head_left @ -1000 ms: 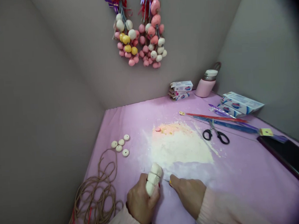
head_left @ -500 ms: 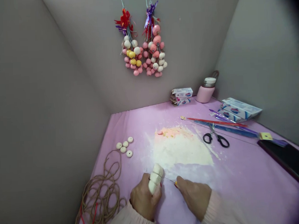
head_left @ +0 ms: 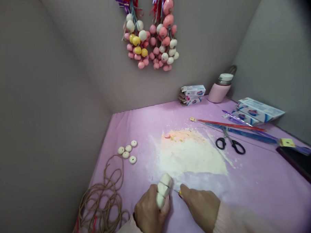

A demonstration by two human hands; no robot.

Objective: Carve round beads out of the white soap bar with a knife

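Note:
My left hand [head_left: 148,209] is wrapped round a white bar [head_left: 164,189], which looks like soap and has grooves cut across it, marking off rounded segments. The bar points up and away from me, above the cloth. To its right, my right hand [head_left: 200,202] grips a small yellow-handled craft knife [head_left: 177,191]. Its thin metal tip points left at the bar, with a small gap between them. Much of the handle is hidden by my fingers. Beyond both hands lies a patch of white powder or shavings [head_left: 193,157], pinkish at its far side.
White beads [head_left: 128,148] and tangled brown cord [head_left: 102,204] lie left. Right are black-handled scissors [head_left: 234,145], red [head_left: 233,125] and blue ribbons [head_left: 244,133], and a dark flat object [head_left: 302,165]. Cartons [head_left: 194,90] and a pink jar [head_left: 218,92] stand behind; bead bunches [head_left: 163,37] hang above.
The knife tip has drawn slightly back and nearer to my right hand. The bar has shifted slightly, still held in my left hand. The whole view has tilted a little downward.

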